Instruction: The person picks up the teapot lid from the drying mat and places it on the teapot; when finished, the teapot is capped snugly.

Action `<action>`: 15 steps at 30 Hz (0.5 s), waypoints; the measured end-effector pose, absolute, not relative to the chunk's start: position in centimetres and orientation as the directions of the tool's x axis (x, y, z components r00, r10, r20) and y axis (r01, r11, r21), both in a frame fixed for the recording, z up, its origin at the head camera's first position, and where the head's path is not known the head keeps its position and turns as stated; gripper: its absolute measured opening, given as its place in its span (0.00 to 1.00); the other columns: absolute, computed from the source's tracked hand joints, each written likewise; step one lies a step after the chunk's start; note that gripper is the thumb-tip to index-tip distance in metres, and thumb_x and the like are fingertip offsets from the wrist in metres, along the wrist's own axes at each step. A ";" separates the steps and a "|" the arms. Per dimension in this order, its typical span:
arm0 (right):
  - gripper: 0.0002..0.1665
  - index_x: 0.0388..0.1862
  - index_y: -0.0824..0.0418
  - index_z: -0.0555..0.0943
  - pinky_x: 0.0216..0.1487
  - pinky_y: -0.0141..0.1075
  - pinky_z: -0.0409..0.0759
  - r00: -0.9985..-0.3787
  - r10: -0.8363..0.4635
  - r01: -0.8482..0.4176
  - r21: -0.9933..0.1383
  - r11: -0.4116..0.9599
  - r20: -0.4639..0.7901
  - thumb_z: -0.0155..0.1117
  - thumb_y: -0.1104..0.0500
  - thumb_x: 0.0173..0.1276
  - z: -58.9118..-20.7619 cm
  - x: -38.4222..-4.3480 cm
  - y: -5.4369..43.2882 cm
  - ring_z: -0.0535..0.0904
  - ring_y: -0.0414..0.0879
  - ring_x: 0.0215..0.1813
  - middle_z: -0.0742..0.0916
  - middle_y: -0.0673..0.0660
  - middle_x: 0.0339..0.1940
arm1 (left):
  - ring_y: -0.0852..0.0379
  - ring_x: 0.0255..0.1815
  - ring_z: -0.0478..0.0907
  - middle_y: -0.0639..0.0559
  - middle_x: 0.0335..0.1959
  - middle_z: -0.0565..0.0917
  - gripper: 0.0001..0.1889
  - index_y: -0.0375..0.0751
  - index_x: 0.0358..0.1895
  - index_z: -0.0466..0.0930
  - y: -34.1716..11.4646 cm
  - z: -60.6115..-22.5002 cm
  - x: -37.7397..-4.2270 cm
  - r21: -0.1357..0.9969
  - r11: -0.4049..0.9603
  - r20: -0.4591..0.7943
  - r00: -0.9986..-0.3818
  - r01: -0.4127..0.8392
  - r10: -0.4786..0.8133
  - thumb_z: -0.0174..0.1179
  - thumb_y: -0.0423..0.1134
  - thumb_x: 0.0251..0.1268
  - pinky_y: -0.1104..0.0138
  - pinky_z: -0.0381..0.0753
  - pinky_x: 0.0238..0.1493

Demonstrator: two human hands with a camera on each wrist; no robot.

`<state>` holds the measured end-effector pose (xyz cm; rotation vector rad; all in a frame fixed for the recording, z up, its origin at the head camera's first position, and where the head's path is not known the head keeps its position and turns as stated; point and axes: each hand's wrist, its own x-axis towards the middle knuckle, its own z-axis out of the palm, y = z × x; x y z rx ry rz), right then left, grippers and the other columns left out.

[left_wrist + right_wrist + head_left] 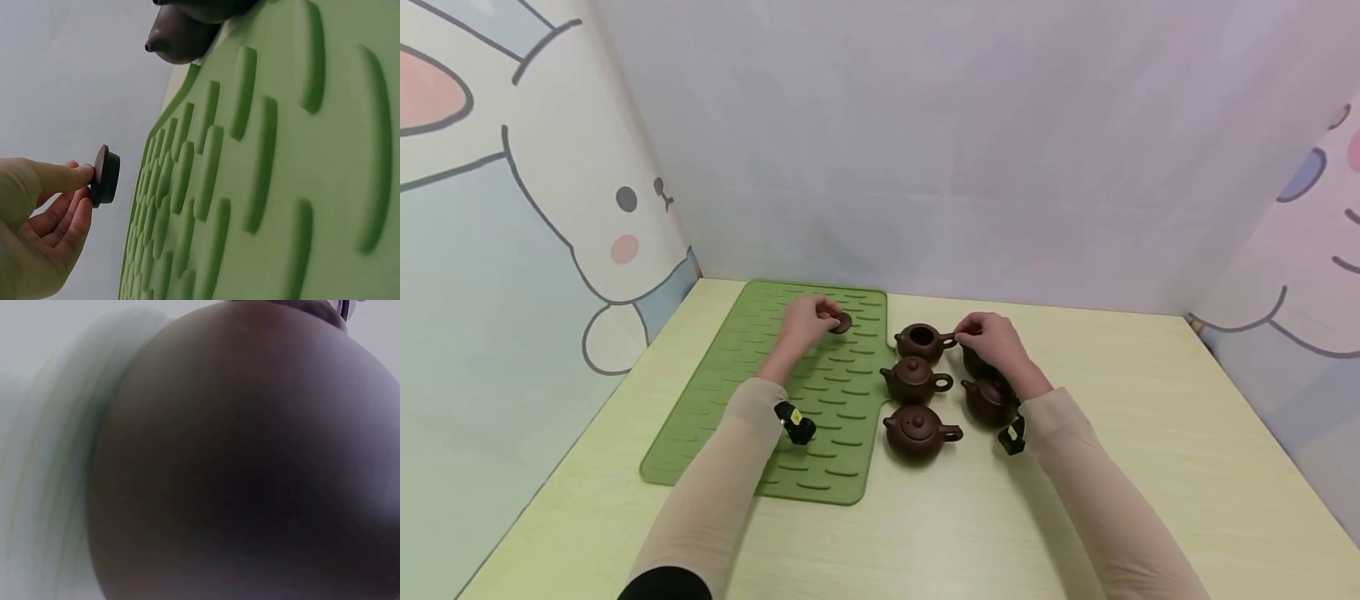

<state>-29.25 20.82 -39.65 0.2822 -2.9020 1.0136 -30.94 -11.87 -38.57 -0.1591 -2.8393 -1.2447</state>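
Note:
My left hand (807, 321) pinches a small dark brown teapot lid (842, 323) by its edge area, above the green mat. In the left wrist view that lid (106, 175) is held on its side between thumb and fingers, its flange facing away from the palm. A lidless brown teapot (910, 346) stands at the mat's right edge, its round opening showing. The fingertips of my right hand (996, 340) pinch at the end of that pot's handle. Under the right hand another teapot (976, 363) is mostly hidden. A teapot body (237, 456) fills the right wrist view.
Two lidded teapots (913, 382) (917, 435) stand in a column nearer me, spouts pointing left. One more teapot (988, 404) sits below the right wrist, close to the sleeve. The ridged green mat (775, 358) lies on the pale wooden table (1150, 433), with a wall behind.

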 end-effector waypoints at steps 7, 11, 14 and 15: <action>0.07 0.41 0.59 0.87 0.49 0.45 0.79 -0.987 -0.137 -0.160 -0.616 0.771 0.084 0.65 0.58 0.69 -39.3 -29.1 20.6 0.83 0.53 0.45 0.90 0.59 0.41 | 0.45 0.51 0.83 0.42 0.49 0.86 0.08 0.41 0.48 0.84 -10.2 -38.2 -31.0 0.743 0.652 0.104 -0.988 0.152 0.112 0.62 0.33 0.68 0.53 0.83 0.53; 0.07 0.41 0.59 0.87 0.48 0.44 0.79 -0.988 -0.127 -0.151 -0.618 0.772 0.083 0.66 0.58 0.69 -39.3 -29.0 20.5 0.83 0.52 0.44 0.90 0.58 0.41 | 0.46 0.50 0.83 0.43 0.48 0.86 0.08 0.41 0.47 0.85 -9.1 -38.0 -31.1 0.741 0.652 0.106 -0.987 0.159 0.120 0.63 0.33 0.67 0.55 0.83 0.52; 0.07 0.41 0.58 0.87 0.47 0.43 0.78 -0.989 -0.121 -0.145 -0.621 0.770 0.082 0.66 0.57 0.69 -39.3 -28.9 20.4 0.83 0.52 0.43 0.90 0.58 0.41 | 0.47 0.50 0.83 0.44 0.47 0.86 0.08 0.42 0.47 0.85 -8.4 -37.9 -31.1 0.750 0.643 0.099 -0.987 0.157 0.125 0.64 0.33 0.67 0.55 0.83 0.51; 0.07 0.41 0.58 0.87 0.47 0.43 0.78 -0.989 -0.120 -0.145 -0.621 0.770 0.082 0.66 0.57 0.69 -39.3 -28.9 20.4 0.83 0.52 0.43 0.90 0.58 0.41 | 0.47 0.50 0.83 0.44 0.47 0.86 0.07 0.42 0.46 0.85 -8.2 -37.8 -31.0 0.751 0.640 0.100 -0.987 0.160 0.129 0.64 0.33 0.67 0.55 0.84 0.51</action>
